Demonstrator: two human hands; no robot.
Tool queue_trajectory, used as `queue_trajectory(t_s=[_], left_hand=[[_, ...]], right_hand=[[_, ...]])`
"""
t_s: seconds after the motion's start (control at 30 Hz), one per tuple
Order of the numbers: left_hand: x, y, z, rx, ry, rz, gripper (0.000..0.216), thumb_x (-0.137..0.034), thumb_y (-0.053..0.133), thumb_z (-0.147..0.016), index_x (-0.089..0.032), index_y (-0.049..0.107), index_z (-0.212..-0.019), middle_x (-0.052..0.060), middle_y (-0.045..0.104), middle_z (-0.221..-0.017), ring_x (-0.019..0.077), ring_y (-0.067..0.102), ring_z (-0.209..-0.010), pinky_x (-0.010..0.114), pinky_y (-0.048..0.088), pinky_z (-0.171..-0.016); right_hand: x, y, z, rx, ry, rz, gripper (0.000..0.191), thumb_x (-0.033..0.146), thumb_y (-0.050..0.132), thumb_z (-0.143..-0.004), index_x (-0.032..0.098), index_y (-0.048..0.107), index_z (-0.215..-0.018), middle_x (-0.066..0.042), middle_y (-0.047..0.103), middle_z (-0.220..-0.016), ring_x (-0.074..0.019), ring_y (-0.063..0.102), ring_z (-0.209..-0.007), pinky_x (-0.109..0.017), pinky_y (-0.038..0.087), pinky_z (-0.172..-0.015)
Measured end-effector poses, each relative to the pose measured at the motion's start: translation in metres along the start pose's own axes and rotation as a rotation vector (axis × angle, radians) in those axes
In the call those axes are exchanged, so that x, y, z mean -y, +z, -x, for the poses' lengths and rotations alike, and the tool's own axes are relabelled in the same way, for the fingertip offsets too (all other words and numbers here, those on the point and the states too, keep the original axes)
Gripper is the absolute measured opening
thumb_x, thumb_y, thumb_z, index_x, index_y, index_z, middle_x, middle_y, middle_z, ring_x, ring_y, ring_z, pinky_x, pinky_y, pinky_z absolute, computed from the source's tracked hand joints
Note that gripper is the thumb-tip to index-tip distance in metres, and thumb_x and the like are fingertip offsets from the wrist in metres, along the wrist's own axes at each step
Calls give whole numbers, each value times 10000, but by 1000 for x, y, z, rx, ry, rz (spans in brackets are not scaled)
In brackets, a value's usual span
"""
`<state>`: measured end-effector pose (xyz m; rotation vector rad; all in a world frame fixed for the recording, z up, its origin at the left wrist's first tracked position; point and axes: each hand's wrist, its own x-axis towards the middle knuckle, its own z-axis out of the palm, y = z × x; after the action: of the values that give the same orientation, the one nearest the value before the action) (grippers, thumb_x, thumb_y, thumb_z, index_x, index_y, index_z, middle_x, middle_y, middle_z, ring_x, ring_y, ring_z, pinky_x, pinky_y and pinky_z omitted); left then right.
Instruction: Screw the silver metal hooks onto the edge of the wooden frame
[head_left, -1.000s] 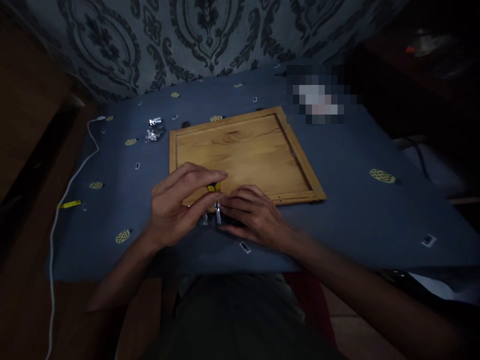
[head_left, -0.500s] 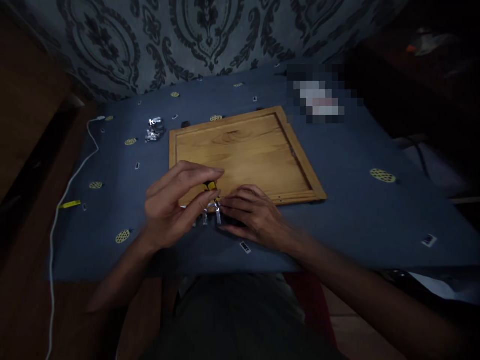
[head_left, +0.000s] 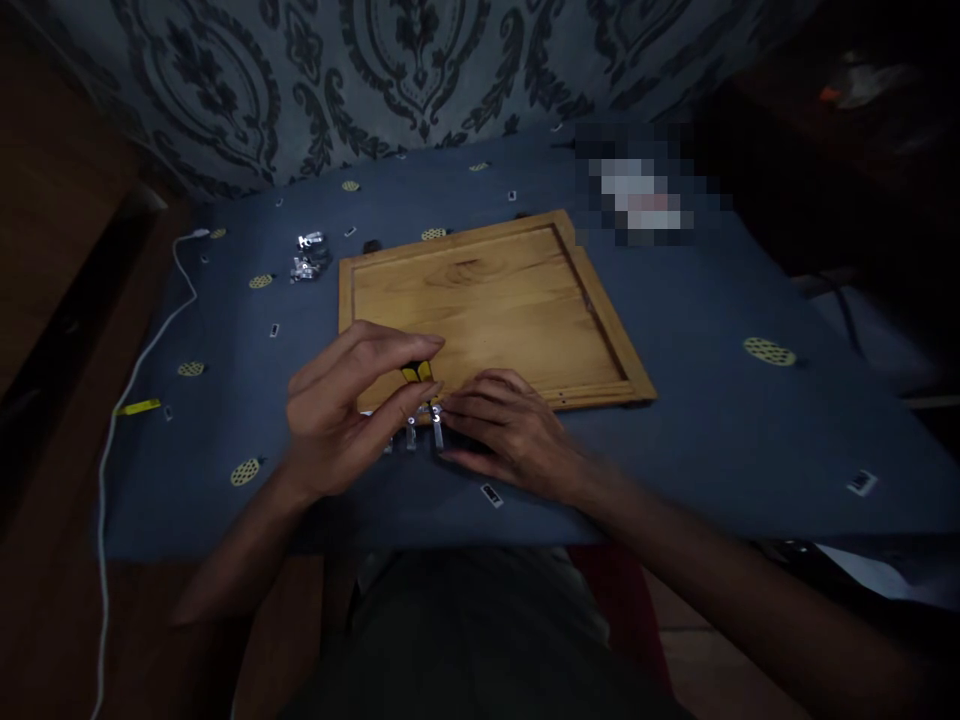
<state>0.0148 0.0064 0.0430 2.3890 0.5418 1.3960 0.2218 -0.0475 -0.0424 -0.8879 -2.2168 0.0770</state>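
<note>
- Carrying your work is the tabletop (head_left: 712, 440), spread with a blue pineapple-print cloth.
- Your framed wooden panel (head_left: 487, 310) lies flat on it, near edge toward you. The work looks partway along: shiny fittings stand at that edge, while others lie apart. You can't tell from this view whether any is fully fastened.
- Your right hand (head_left: 514, 430) rests at the panel's near edge, fingers close together and nearly flat, tips just beside the rightmost fitting; whether they grip anything under them can't be told.
- Your left hand (head_left: 341, 410) reaches over the panel's near-left corner, thumb and forefinger pinching a handle.
- That handle belongs to what looks like a short yellow-and-black screwdriver (head_left: 418, 372), held between your left fingertips, its lower end pointing down toward the fittings.
- The loose metal fittings (head_left: 307, 258) sit well apart from both hands, beyond the panel's left side, so they seem left to deal with.
- The small metal fittings at the edge (head_left: 438, 432) lie just below your left thumb, between your two hands; a third is partly hidden by the left hand.
</note>
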Motion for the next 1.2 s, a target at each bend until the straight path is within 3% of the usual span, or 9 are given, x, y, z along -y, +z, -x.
queue_trajectory(t_s=[0.5, 1.2], left_hand=[[0, 4, -1, 2, 17, 13, 317, -124, 775, -897, -223, 723, -1194, 37, 766, -1006, 154, 710, -917, 285, 606, -803], [-3, 0, -2, 113, 1, 67, 308, -128, 720, -939, -220, 711, -1233, 55, 760, -1039, 167, 719, -940, 297, 607, -818]], right_hand=[[-1, 0, 2, 30, 12, -5, 296, 391, 596, -1032, 173, 758, -1152, -94, 804, -1094, -257, 696, -1038, -476, 512, -960], [-1, 0, 0, -17, -9, -1, 282, 384, 602, -1030, 158, 754, -1104, -88, 807, -1020, -254, 698, -988, -455, 518, -928]])
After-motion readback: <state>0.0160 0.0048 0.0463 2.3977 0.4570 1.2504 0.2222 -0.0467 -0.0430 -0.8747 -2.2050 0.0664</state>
